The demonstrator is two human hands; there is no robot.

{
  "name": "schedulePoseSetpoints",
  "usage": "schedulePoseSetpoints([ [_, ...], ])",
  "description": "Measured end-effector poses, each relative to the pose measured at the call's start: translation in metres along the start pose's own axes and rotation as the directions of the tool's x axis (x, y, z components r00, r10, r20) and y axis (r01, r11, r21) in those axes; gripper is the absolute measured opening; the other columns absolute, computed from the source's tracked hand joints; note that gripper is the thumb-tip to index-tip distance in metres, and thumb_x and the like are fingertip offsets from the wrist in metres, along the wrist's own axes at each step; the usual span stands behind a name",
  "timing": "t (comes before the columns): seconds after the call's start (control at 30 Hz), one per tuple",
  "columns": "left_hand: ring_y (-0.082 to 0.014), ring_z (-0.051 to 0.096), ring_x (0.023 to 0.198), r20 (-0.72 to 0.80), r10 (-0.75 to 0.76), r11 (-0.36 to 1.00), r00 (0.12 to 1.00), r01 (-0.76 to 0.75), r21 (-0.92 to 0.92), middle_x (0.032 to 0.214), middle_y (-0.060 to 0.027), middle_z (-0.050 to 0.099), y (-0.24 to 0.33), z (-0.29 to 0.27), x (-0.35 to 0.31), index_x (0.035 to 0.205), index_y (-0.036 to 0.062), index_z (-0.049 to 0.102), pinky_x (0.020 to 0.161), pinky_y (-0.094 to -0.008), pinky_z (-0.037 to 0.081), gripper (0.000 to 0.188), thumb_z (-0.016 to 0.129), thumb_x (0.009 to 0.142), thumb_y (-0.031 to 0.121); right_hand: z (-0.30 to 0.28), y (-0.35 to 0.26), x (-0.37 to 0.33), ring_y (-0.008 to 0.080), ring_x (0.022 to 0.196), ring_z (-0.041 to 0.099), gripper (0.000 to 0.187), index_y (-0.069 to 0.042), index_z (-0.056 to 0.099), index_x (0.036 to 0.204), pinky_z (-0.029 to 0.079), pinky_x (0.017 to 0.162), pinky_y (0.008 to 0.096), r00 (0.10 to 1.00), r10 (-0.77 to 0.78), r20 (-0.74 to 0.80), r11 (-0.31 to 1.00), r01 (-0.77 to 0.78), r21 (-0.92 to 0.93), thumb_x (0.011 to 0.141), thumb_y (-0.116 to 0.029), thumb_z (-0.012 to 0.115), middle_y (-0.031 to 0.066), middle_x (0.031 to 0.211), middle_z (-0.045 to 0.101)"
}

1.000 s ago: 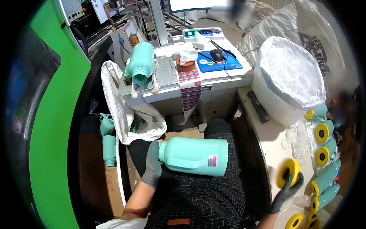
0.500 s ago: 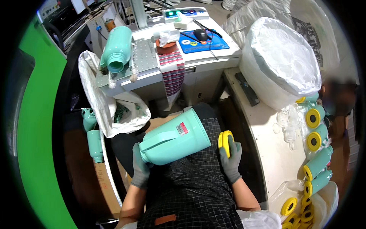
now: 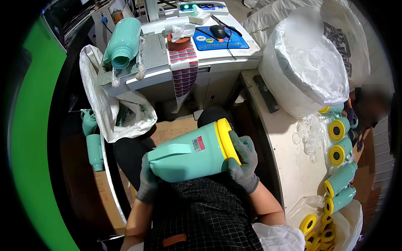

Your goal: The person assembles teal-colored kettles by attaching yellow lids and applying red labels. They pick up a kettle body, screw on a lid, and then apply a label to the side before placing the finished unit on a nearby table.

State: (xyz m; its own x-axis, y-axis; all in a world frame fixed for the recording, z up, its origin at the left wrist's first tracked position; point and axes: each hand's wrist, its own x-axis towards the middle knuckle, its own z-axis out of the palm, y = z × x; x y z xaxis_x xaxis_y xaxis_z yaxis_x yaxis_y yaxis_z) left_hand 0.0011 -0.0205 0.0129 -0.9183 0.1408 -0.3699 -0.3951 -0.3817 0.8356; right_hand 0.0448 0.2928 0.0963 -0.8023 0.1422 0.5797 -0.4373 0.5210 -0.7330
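Note:
Across my lap lies a turquoise plastic jug [image 3: 184,159] with a moulded handle and a small red-and-white label on its side. My left hand [image 3: 147,180], in a grey glove, is closed round its narrower end at the left. A yellow round cap [image 3: 226,140] sits against the wide right end. My gloved right hand [image 3: 244,162] grips that cap by its rim, thumb below and fingers above. Whether the cap is fully seated cannot be told. Under the jug is my dark checked apron [image 3: 205,213].
Ahead, another turquoise jug [image 3: 124,39] lies on a perforated metal plate beside a label roll [image 3: 184,75]. A white sack [image 3: 106,121] stands left. On the right bench [image 3: 274,146] are a bag of clear rings [image 3: 310,69], capped jugs [image 3: 341,178] and yellow caps [image 3: 309,224]. Another person is at far right.
My right hand has brought the yellow cap left and up onto the jug's wide end. The jug has shifted slightly left, still in my left hand. The whole view has moved a little.

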Motion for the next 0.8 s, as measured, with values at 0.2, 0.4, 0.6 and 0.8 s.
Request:
schedulePoseSetpoints([
  [0.2,-0.0102,0.060,0.099,-0.131,0.089,0.968,0.987,-0.116,-0.222,0.103,0.0001,0.060,-0.002,-0.006,0.005,0.118,0.0099,0.058,0.092,-0.0296,0.051,0.031,0.044,0.114,0.038,0.005,-0.006,-0.009,0.0256,0.088,0.062,0.055,0.007,0.068,0.122,0.052,0.077,0.0353,0.994,0.095,-0.047,0.995,-0.093,0.029,0.091,-0.038,0.073,0.0171,0.102,0.060],
  [0.4,-0.0089,0.059,0.099,-0.206,0.157,0.979,0.966,-0.179,-0.096,0.104,-0.0003,0.061,0.028,0.009,-0.005,0.116,0.0086,0.059,0.090,-0.0282,0.050,0.027,0.047,0.112,0.032,0.012,-0.021,-0.006,0.0189,0.082,0.058,0.052,0.008,0.065,0.128,0.050,0.073,0.0320,0.981,0.148,-0.129,0.985,-0.135,0.103,0.099,-0.036,0.065,0.0113,0.098,0.061],
  [0.6,-0.0196,0.057,0.101,-0.048,0.581,0.728,0.812,-0.493,0.476,0.109,-0.0093,0.057,0.064,0.033,-0.027,0.116,0.0007,0.058,0.093,-0.0340,0.047,0.026,0.044,0.102,0.017,0.025,-0.004,-0.024,0.0138,0.082,0.064,0.053,0.008,0.063,0.131,0.054,0.078,0.0300,0.813,0.553,-0.181,0.806,-0.467,0.365,0.108,-0.038,0.053,0.0060,0.097,0.069],
  [0.8,-0.0333,0.061,0.087,0.831,0.527,-0.258,0.177,-0.899,0.355,0.108,-0.0172,0.063,0.106,0.042,-0.039,0.125,0.0056,0.061,0.075,-0.0453,0.048,0.053,0.074,0.086,0.038,0.005,0.038,-0.045,0.0122,0.094,0.069,0.047,-0.001,0.066,0.121,0.059,0.085,0.0301,0.440,0.832,0.337,0.111,-0.728,0.677,0.109,-0.046,0.055,0.0067,0.105,0.071],
])
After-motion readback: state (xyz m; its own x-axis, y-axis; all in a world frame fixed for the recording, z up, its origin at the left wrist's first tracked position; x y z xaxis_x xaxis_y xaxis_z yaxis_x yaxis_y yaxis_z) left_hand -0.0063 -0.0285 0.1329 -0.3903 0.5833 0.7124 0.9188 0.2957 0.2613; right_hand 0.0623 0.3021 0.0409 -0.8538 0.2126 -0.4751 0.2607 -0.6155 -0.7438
